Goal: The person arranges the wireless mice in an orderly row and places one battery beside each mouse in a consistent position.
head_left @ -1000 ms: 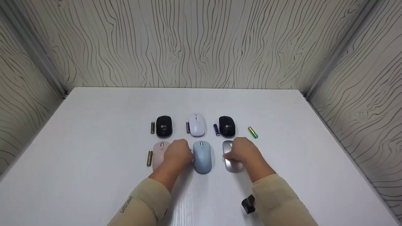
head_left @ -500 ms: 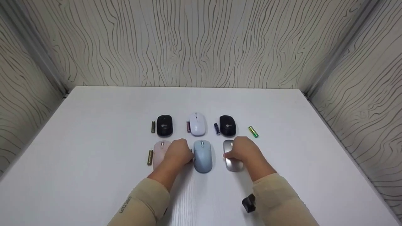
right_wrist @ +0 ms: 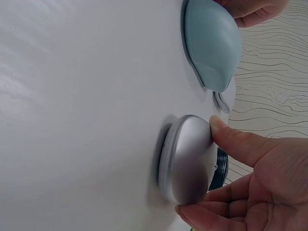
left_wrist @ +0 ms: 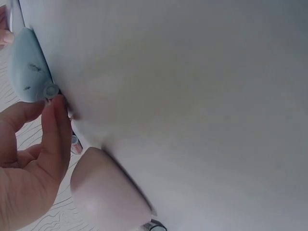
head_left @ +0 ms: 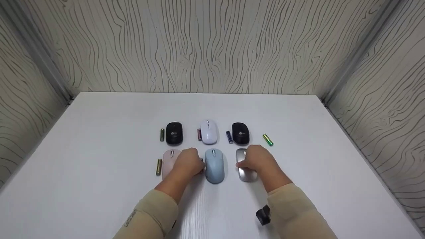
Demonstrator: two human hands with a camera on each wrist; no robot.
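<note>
My left hand (head_left: pixel 188 162) reaches down between the pink mouse (head_left: pixel 169 162) and the light blue mouse (head_left: pixel 214 166). In the left wrist view its thumb and fingertips pinch a small battery (left_wrist: pixel 51 90), seen end-on, right beside the blue mouse. Most of that battery is hidden by the hand in the head view. On the right, my right hand (head_left: pixel 260 157) grips a silver mouse (head_left: pixel 246 174) from above, thumb on its left side and fingers along the other. The right wrist view shows the silver mouse (right_wrist: pixel 187 159) between thumb and fingers, close over the white table (right_wrist: pixel 86 120).
Behind stand a black mouse (head_left: pixel 174 133), a white mouse (head_left: pixel 209 132) and another black mouse (head_left: pixel 240 133). Batteries lie beside them: an olive one (head_left: pixel 162 135), a red one (head_left: pixel 199 134), a blue one (head_left: pixel 229 137). A green battery (head_left: pixel 268 139) lies right; a gold one (head_left: pixel 159 167) lies left.
</note>
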